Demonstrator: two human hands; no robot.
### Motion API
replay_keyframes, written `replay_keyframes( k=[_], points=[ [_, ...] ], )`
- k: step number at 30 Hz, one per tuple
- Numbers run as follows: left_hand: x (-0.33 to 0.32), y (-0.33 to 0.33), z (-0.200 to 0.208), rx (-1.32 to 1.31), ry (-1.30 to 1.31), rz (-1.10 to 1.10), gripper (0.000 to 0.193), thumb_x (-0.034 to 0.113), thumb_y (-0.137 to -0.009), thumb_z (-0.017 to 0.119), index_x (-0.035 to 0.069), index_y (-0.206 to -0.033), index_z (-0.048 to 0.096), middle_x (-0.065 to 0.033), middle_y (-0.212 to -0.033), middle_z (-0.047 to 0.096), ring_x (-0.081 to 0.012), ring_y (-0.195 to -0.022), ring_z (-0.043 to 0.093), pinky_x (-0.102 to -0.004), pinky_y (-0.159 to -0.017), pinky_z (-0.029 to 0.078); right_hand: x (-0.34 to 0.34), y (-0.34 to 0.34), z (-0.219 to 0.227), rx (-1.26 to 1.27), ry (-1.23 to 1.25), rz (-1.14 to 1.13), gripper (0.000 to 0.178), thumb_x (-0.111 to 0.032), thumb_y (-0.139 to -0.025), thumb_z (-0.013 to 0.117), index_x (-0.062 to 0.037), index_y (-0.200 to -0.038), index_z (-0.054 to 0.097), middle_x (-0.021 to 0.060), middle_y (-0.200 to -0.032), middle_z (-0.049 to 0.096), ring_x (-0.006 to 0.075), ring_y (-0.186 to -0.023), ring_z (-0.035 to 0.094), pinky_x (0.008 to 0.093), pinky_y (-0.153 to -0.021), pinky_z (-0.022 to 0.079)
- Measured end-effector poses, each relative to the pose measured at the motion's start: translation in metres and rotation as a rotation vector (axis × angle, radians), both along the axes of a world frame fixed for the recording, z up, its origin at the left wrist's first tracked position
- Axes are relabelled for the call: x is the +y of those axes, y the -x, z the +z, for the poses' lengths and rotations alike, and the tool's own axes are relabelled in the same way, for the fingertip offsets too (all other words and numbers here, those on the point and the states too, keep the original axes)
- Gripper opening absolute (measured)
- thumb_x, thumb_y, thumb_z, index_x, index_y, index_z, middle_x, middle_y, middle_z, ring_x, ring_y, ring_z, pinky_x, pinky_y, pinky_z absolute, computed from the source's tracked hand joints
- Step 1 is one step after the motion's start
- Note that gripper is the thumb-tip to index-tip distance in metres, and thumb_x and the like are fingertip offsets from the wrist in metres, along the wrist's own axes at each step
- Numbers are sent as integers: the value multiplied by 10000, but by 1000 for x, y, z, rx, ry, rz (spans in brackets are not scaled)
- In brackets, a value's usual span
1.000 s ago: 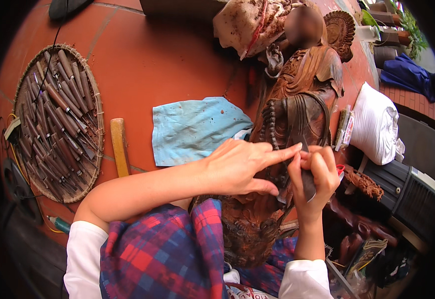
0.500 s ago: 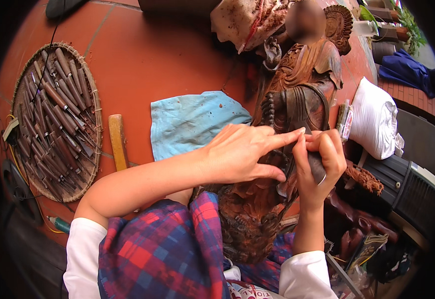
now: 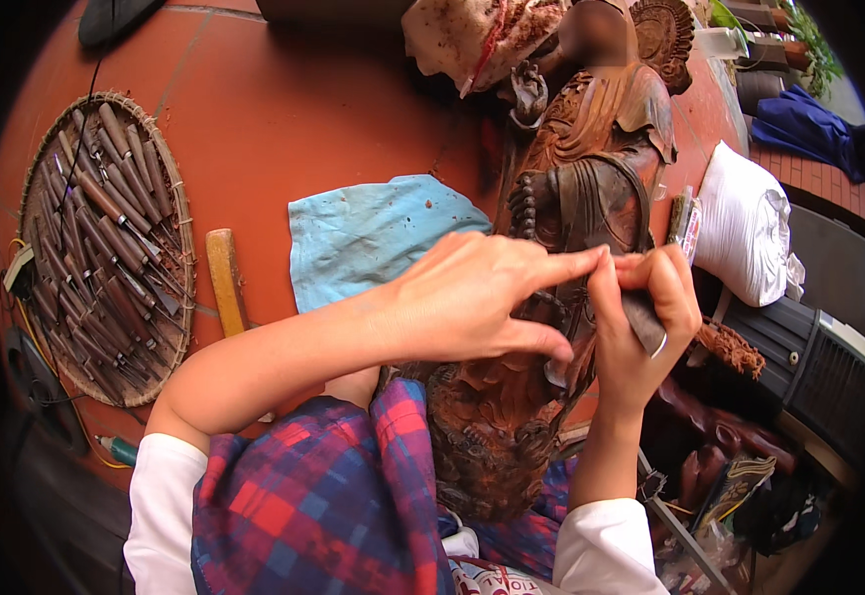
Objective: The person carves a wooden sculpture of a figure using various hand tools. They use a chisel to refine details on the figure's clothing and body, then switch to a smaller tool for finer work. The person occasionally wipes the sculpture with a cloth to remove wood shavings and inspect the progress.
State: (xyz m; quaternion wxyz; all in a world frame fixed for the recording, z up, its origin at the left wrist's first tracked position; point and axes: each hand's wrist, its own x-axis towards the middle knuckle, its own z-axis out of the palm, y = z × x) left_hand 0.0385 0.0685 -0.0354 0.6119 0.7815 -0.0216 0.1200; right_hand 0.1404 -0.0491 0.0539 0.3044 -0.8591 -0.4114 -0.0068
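A carved brown wooden statue [image 3: 583,203] lies lengthwise in front of me, its base by my lap and its head at the far end. My left hand [image 3: 487,297] reaches over it from the left, index finger stretched out and thumb apart. Its index fingertip meets the fingertips of my right hand [image 3: 640,327] above the statue's middle. My right hand is closed, thumb and fingers pinched, around a folded dark grey sheet with a pale edge, like sandpaper [image 3: 643,322]. What lies right under the meeting fingertips is hidden.
To the left, a round woven tray [image 3: 190,248] bears several wooden-handled carving tools beside a yellowish wooden mallet [image 3: 225,283]. A light blue cloth [image 3: 373,233] lies on the red tiled floor. A white sack [image 3: 745,223] and a dark grey appliance [image 3: 819,367] stand right.
Both hands stay together at the statue. My right hand has turned slightly and shifted a little right, showing more of the grey sheet. The whole view has shifted slightly.
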Motion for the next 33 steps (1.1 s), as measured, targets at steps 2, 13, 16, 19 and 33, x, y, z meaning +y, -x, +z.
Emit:
replay_keyframes(
  k=[2,13,16,19,33],
  points=[
    [4,-3,2,27,-67,-6,862,491,-768,752,185,-1489,392,-138,-867,636,-355,-739,646,-436,-617,507,-2,-2,-12,-78,-64,19,206,70,-751,718,16,-701,526,94,-727,545,190,-629,566,289,-592,454],
    [-18,24,2,143,-15,-169,829,473,-771,749,182,-1472,416,-122,-868,615,-344,-746,641,-444,-622,501,-43,26,-15,31,-10,-74,242,74,-737,733,8,-677,509,97,-733,559,193,-679,602,296,-611,470],
    [-9,18,11,74,-8,-166,779,501,-781,729,199,-1446,458,-127,-867,615,-350,-747,638,-452,-615,498,-29,23,6,73,88,-111,240,82,-742,723,9,-679,503,81,-721,542,163,-649,582,281,-603,461],
    [2,1,9,62,-107,-4,773,505,-771,733,198,-1433,476,-125,-858,608,-355,-733,633,-452,-602,495,-10,9,-12,-35,-103,-97,209,86,-760,711,18,-702,523,86,-737,560,180,-673,588,291,-616,459],
    [-14,24,13,181,6,-213,786,491,-798,722,199,-1466,428,-121,-879,621,-341,-773,641,-445,-613,505,-36,24,6,92,93,-24,216,77,-748,722,17,-684,524,95,-713,536,188,-638,576,286,-582,447]
  ],
)
